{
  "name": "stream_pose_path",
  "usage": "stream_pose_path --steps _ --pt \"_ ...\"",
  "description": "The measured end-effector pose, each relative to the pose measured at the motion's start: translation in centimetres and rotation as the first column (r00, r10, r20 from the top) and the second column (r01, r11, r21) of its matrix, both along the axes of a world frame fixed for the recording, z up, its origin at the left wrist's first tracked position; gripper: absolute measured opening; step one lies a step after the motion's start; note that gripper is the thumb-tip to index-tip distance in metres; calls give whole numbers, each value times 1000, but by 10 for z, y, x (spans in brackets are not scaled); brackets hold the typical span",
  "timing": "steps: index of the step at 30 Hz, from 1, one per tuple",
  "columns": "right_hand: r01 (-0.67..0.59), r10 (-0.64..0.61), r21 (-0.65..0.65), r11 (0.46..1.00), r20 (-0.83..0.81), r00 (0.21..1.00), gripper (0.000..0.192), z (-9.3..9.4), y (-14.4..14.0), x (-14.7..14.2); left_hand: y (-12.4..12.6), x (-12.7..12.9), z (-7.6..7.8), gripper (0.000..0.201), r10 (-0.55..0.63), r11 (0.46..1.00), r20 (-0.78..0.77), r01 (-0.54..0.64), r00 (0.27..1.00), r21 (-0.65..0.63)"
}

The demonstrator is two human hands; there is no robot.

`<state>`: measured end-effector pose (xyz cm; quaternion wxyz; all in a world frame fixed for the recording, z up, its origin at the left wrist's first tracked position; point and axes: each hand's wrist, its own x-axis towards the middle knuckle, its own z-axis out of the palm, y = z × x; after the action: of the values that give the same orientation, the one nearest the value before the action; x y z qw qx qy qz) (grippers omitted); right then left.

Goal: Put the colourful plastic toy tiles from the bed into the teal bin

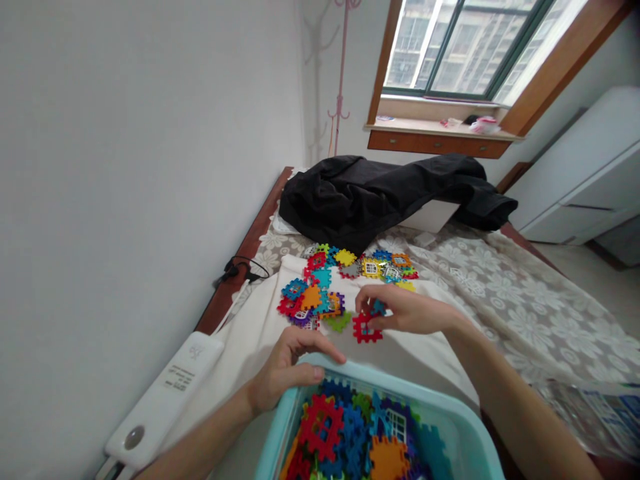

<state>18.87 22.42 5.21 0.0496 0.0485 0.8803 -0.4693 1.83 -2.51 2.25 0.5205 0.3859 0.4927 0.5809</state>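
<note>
Right fingers: your right hand (pixel 407 310) pinched a red interlocking tile (pixel 365 328) between thumb and fingertips, with a small blue tile (pixel 379 307) tucked in the same grip just above it.
Red tile position: it hung just over the cream cloth (pixel 260 320), slightly nearer to you than the scattered pile.
Left fingers: your left hand (pixel 287 370) lay curled over the far rim of the light blue basin (pixel 450 407), fingers together along the edge, thumb on the inside.
Basin contents: you had it part filled with more tiles (pixel 350 433), red, blue, orange and green, heaped at the bottom of the view.
Loose pile: coloured tiles (pixel 345 280) were spread over the cloth beyond your hands.
Left of cloth: a white device (pixel 170 393) lay along the bed edge, with a black cable (pixel 240 270) farther up.
Behind: a black garment (pixel 380 193) was draped across the bed, on the flowered lace cover (pixel 500 293).
</note>
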Motion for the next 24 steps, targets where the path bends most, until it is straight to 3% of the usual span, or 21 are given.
stream_pose_path --steps 3,6,9,11,13,16,19,21,24 --pt "182 -213 -179 967 -175 961 20 18 2 11 0 1 -1 27 -19 1000 26 19 999 3" --pt "153 -270 -377 913 -281 921 26 48 -13 26 1 1 -1 28 -17 1000 37 17 999 4" --pt "-125 -13 -368 921 -349 937 29 77 -35 35 0 1 -3 28 -6 1000 0 6 1000 6" --pt "-258 146 -286 923 -358 922 29 81 -47 32 0 -1 -7 29 -18 1000 -12 18 1000 -4" --pt "-201 123 -179 963 -373 920 21 69 -53 19 -1 -3 -11 31 -33 999 7 33 999 -10" --pt "68 -50 24 997 -445 894 16 24 -52 -11 0 -4 -12 33 -48 999 20 48 999 10" --pt "138 10 265 954 -488 873 46 -28 -48 -38 1 -3 -8 30 -33 999 -6 33 999 26" --pt "123 56 385 915 -422 905 68 -54 -46 -50 1 -2 -6 28 -34 999 -11 35 999 36" --pt "100 82 484 869 -341 936 71 -77 -48 -56 2 -3 -8 29 -58 997 -15 58 998 52"
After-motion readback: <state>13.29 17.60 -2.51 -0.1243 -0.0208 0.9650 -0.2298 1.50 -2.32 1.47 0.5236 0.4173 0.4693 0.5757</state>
